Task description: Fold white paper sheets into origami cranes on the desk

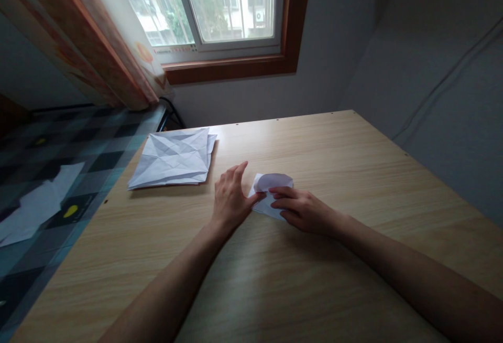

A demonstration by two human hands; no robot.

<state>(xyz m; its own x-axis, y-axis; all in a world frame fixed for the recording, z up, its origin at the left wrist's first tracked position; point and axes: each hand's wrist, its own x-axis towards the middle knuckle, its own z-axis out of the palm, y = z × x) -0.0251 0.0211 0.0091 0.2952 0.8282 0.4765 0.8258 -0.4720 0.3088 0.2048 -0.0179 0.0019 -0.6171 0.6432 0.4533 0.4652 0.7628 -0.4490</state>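
Note:
A small folded piece of white paper (267,207) lies on the wooden table between my two hands, its far flap curling up and over. My left hand (231,193) is on its left side, the thumb stretched onto the paper and the other fingers raised apart from it. From the right, my right hand (301,207) reaches over the paper with its fingers on the curled flap and the near part. The right thumb is hidden, and so is part of the paper under the fingers.
A stack of creased white paper sheets (173,158) lies at the table's (353,175) far left. Left of the table, more white paper (39,206) rests on a checkered cloth (113,136). A window (231,7) with a curtain (106,33) is beyond.

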